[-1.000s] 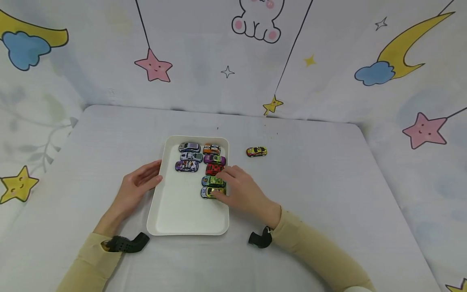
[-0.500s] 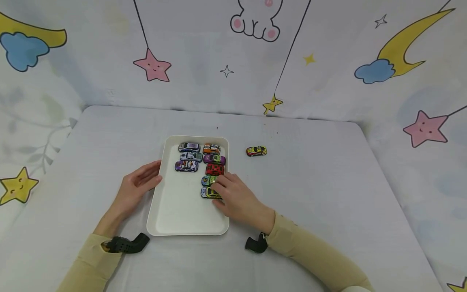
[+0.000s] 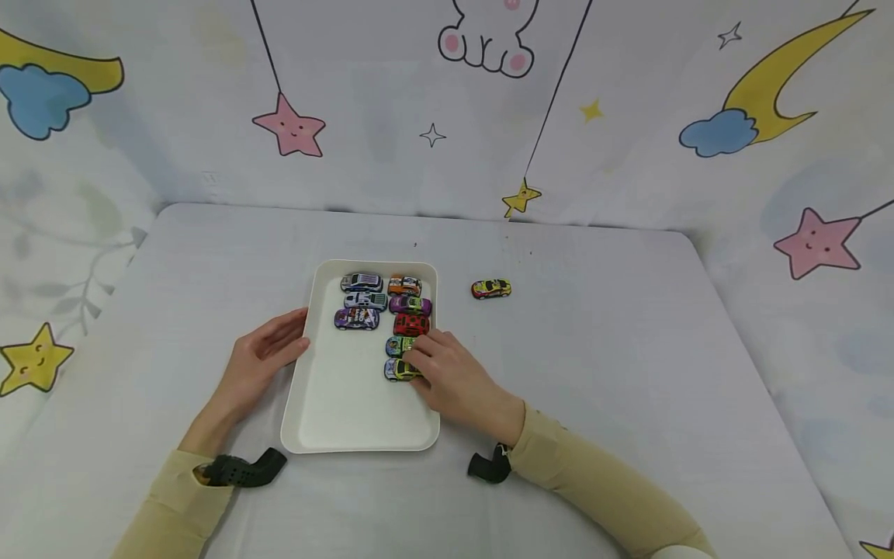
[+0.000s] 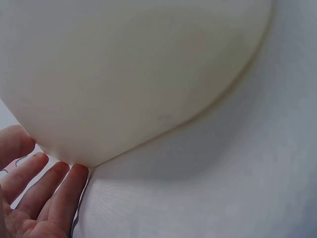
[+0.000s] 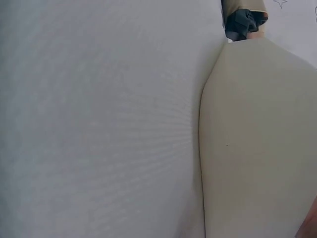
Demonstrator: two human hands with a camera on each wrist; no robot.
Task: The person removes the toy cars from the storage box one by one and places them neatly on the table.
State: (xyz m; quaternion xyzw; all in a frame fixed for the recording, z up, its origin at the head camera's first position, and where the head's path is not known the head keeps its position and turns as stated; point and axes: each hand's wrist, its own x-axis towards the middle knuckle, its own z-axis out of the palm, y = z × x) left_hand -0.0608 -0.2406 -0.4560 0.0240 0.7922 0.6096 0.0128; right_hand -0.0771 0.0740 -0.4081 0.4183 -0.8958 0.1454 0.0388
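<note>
My right hand [image 3: 461, 380] reaches over the right rim of a white tray [image 3: 342, 411]. Its thumb and fingers pinch a yellow-green toy car [image 3: 400, 370], the lowest in the right column, and cover its right end. Just above lies a green-blue toy car [image 3: 398, 346], partly behind the fingers. Along the tray's left side, my left hand [image 3: 261, 353] touches the outer wall with fairly straight fingers. The left wrist view shows those fingertips [image 4: 79, 171] against the tray edge. Only a sliver of the right hand [image 5: 309, 223] appears in the right wrist view.
Higher in the right column are red [image 3: 410, 324], purple [image 3: 409, 305] and orange [image 3: 404, 285] toy cars. The left column holds two silver cars [image 3: 362, 282] and a purple-white one [image 3: 357, 319]. A yellow-red toy car [image 3: 491, 289] lies on the white table [image 3: 594, 349], right of the tray.
My right hand has shifted slightly down and left, its fingers coming from the green-blue car to close about the lowest car. The left hand and tray stay put.
</note>
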